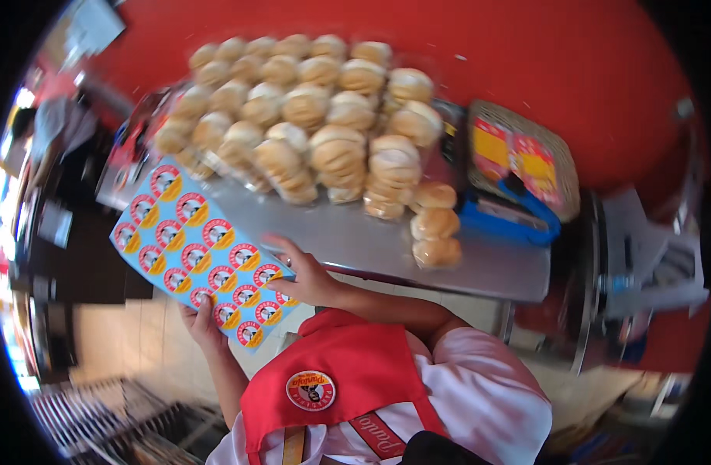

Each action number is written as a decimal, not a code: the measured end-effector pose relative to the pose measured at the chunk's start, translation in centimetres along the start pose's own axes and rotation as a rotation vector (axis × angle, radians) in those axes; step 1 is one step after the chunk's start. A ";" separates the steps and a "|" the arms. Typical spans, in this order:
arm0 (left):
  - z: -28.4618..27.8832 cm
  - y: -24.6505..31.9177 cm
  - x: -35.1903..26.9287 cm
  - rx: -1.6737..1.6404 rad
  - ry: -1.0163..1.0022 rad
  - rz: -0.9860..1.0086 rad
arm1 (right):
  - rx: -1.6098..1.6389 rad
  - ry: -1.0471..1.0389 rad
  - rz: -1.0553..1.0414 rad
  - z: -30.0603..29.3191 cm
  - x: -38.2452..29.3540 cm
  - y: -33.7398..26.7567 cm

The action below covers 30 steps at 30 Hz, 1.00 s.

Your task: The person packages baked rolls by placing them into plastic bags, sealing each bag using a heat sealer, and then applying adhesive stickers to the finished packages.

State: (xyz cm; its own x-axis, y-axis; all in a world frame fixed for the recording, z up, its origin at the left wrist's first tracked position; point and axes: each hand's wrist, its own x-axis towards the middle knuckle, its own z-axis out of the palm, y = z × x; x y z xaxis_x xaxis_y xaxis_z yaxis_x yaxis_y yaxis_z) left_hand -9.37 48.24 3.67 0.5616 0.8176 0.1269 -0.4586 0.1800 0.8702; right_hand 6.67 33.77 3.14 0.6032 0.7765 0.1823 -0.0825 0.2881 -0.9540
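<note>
A light-blue sheet of round stickers in red, white and yellow is held in front of me, tilted, by both hands. My left hand grips its lower edge with the thumb on top. On the sheet's right edge my right hand, with a ring on one finger, pinches it between thumb and fingers. Beyond the sheet, bread rolls in clear plastic bags stand in several rows on a metal table. One bag of rolls lies apart near the table's front edge.
A blue tape dispenser sits at the table's right, beside a woven basket holding red and yellow packets. A red wall rises behind. At far left is another person. Metal racks stand at lower left.
</note>
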 end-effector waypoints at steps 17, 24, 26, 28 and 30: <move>18.7 -4.8 -1.2 0.084 -1.284 -0.470 | -0.110 0.758 -0.332 -6.8 -17.4 -7.5; 29.5 -13.1 -6.3 0.668 -1.512 0.269 | 0.063 1.340 -0.016 -17.4 -32.2 -3.5; 32.5 -17.0 -7.3 0.936 -1.467 0.508 | 0.093 1.408 0.194 -20.3 -35.9 -2.8; 35.6 -19.9 -8.1 1.183 -1.385 0.628 | 0.111 1.361 0.238 -22.4 -37.6 -3.1; 38.5 -22.3 -8.7 1.397 -1.290 0.641 | 0.151 1.265 0.264 -24.6 -38.8 -3.9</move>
State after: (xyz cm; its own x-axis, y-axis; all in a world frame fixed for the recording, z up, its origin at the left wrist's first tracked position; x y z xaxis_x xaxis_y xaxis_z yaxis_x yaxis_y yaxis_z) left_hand 22.49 16.09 1.52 0.9283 -0.3357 0.1601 -0.3625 -0.9128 0.1881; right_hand 3.10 -11.22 -6.01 0.8736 -0.2204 -0.4339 -0.3510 0.3322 -0.8754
